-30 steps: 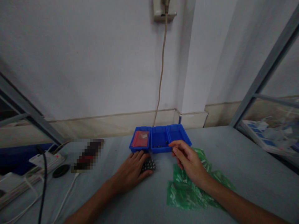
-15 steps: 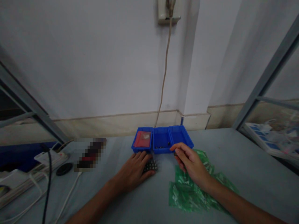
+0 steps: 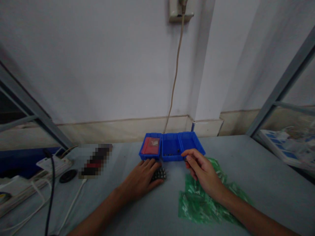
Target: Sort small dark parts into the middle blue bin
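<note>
My left hand (image 3: 142, 175) lies over a dark block with rows of shiny metal studs (image 3: 159, 174), thumb on the near side and fingers on the far side, covering its left part. My right hand (image 3: 203, 168) is raised in front of the blue bins, thumb and fingertips pinched together on something small and dark that I cannot make out. Just beyond it is the middle blue bin (image 3: 171, 144), with a few small dark pieces (image 3: 169, 154) at its bottom. Green plastic bags with small contents (image 3: 197, 206) lie beneath the right hand and forearm.
The left blue bin (image 3: 141, 152) holds red bags (image 3: 150, 147); a right blue bin (image 3: 190, 141) joins the row. On the left are a pixelated object (image 3: 95, 164), a black disc (image 3: 68, 176), a power strip (image 3: 22, 196) and cables. Metal frame bars (image 3: 283, 85) flank the table.
The view has shifted slightly. My left hand stays on the studded block, and my right hand keeps its pinch close to the same spot by the bins.
</note>
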Demonstrator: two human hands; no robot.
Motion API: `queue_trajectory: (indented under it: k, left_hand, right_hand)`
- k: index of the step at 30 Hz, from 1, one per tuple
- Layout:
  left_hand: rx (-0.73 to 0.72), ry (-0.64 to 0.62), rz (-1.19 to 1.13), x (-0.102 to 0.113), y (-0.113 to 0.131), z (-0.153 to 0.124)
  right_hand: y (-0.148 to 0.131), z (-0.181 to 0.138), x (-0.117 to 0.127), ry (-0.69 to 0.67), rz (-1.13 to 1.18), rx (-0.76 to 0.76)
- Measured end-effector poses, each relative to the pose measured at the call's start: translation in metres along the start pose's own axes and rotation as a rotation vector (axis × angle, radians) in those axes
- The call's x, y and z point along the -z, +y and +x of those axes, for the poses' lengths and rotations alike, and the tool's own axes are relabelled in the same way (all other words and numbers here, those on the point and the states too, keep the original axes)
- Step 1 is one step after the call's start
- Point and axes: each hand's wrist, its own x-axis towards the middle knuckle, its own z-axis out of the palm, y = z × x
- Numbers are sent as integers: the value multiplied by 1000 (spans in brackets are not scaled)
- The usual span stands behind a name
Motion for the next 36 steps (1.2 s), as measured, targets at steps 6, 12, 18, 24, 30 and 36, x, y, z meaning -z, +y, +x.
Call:
queue_trajectory:
  k: [6,12,18,24,30,36]
  left_hand:
    - [24,-43,2,1,1,1]
    - [20,-23,-25,0,0,0]
    - [18,-18,-22,0,0,1]
    - [10,9,-36,-3,-2,0]
    - [4,11,-41,-2,-3,0]
    - [-10,33,-22,-4,-4,1]
  right_hand:
    - [-2,-1,3,54,-263,220]
    - [-2,-3,2,12,-271,210]
    - [0,2,1,-129,116,-103]
    - [2,4,1,-195,403,-287]
    - [3,3,3,-105,-44,28]
    - [-5,-8,5,-1,-368,517]
